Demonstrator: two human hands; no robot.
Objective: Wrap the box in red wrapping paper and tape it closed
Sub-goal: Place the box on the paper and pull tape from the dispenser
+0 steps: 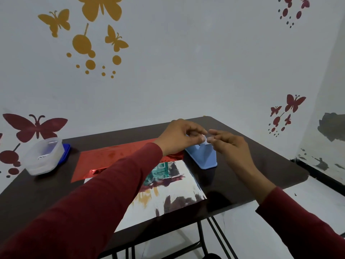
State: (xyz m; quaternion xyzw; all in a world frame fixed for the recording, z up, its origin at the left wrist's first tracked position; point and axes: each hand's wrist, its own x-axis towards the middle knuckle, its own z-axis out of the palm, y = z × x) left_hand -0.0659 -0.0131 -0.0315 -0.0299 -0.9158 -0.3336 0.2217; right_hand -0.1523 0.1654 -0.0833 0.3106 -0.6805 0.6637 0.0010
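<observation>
A blue tape dispenser (204,157) stands on the dark table (252,165), right of the wrapping paper. Both hands hover just above it. My left hand (179,136) and my right hand (229,144) pinch a short strip of clear tape (205,139) between their fingertips. The red foil wrapping paper (112,157) lies flat with its silver underside (173,193) folded up toward me. A teal patterned box (158,171) shows partly where the foil leaves it uncovered; my left forearm hides the rest.
A clear plastic container (44,156) leaning on a blue lid (65,151) sits at the table's far left corner. The table's right edge and rounded corner (302,176) lie close to my right wrist. A wall with butterfly decals stands behind the table.
</observation>
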